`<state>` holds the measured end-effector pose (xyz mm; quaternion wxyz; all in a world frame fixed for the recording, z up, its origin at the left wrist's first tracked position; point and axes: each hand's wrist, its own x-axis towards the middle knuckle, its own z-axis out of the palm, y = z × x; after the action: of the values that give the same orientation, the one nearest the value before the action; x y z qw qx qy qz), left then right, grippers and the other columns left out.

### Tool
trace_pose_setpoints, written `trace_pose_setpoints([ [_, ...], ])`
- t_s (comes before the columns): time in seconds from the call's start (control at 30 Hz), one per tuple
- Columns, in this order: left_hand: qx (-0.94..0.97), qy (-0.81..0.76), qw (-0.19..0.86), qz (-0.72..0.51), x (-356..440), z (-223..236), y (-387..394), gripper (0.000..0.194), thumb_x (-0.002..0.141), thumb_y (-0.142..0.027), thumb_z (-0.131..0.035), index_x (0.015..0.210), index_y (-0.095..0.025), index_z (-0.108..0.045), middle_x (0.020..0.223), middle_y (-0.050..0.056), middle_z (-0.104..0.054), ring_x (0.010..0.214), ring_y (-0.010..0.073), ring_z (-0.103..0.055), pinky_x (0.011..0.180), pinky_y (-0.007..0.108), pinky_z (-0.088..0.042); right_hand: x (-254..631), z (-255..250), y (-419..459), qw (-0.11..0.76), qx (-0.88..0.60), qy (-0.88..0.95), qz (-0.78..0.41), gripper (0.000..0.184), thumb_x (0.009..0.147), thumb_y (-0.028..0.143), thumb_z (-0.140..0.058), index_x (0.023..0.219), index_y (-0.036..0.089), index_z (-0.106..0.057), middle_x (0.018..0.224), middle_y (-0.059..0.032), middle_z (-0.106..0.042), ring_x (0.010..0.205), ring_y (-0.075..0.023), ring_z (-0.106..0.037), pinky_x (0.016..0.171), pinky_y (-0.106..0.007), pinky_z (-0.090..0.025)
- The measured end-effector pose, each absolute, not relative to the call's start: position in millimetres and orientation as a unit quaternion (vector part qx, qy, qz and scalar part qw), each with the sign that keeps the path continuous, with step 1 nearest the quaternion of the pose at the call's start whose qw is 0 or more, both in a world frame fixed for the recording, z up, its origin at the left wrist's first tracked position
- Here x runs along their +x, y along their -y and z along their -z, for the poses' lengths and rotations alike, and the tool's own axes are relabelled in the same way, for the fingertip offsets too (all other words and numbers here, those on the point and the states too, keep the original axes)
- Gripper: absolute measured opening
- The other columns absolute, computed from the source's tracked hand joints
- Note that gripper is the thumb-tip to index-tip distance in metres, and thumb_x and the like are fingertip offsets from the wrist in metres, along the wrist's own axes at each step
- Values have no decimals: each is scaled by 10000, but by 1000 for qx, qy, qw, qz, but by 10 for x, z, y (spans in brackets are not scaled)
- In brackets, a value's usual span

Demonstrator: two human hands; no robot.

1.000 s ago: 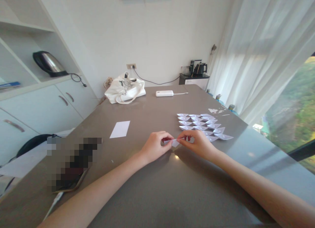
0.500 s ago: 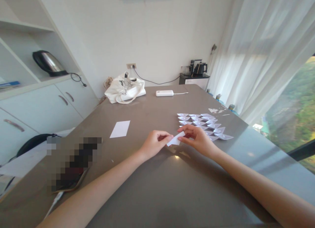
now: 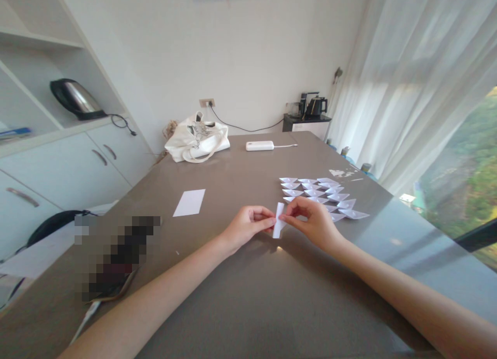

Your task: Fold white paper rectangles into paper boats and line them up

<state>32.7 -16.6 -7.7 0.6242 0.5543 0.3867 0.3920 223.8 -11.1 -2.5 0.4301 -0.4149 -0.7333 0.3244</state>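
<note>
A small folded piece of white paper is held above the table, its long side nearly upright in view. My left hand pinches its left edge between thumb and fingers. On the other side my right hand is closed on the right edge, thumb and fingertips together. Just beyond my right hand, several folded white paper boats stand in rows, the nearest ones partly hidden by that hand. A flat stack or sheet of white paper lies to the left of my left hand.
The brown table bears a white bag and a white power bank with a short cable at the far end. On the left lies a blurred-out dark device with a white cable. A curtained window borders the right side.
The folded paper has turned from a slanted, nearly flat position to nearly upright between my fingers. Both hands stay in about the same place, with the right fingers shifted on the paper.
</note>
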Motion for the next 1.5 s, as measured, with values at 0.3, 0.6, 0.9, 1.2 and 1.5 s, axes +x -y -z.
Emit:
trace_pose_setpoints([
  [0.3, 542, -384, 622, -416, 392, 106, 177, 338, 632, -355, -789, 784, -107, -617, 771, 38, -680, 698, 134, -655, 691, 260, -516, 2217, 94, 108, 396, -401, 748, -350, 162, 807, 320, -606, 835, 172, -665, 767, -40, -701, 713, -175, -654, 676, -286, -520],
  [0.6, 552, -376, 618, -415, 355, 102, 164, 298, 641, -295, -791, 827, -107, -653, 816, 42, -703, 756, 147, -670, 810, 309, -525, 2220, 88, 128, 397, -414, 727, -378, 231, 778, 365, -651, 865, 154, -685, 800, -66, -716, 734, -205, -682, 697, -326, -550],
  [0.9, 605, -391, 555, -416, 368, 131, 191, 267, 674, -299, -762, 823, -110, -648, 832, 71, -714, 771, 166, -682, 805, 308, -528, 2222, 157, 109, 412, -401, 705, -416, 251, 742, 378, -695, 829, 145, -665, 761, -55, -704, 702, -190, -680, 658, -295, -555],
  [1.2, 620, -392, 530, -424, 371, 121, 209, 220, 712, -274, -728, 828, -108, -643, 852, 80, -716, 785, 163, -683, 794, 284, -531, 2216, 98, 145, 408, -406, 722, -385, 246, 760, 376, -675, 845, 146, -664, 779, -60, -704, 715, -187, -677, 683, -302, -559],
  [1.5, 622, -399, 516, -432, 410, 91, 276, 182, 721, -154, -685, 874, -113, -595, 871, 76, -692, 802, 153, -675, 798, 288, -538, 2216, 101, 138, 424, -371, 725, -397, 211, 732, 313, -711, 852, 151, -649, 807, -58, -696, 758, -185, -675, 746, -323, -566],
])
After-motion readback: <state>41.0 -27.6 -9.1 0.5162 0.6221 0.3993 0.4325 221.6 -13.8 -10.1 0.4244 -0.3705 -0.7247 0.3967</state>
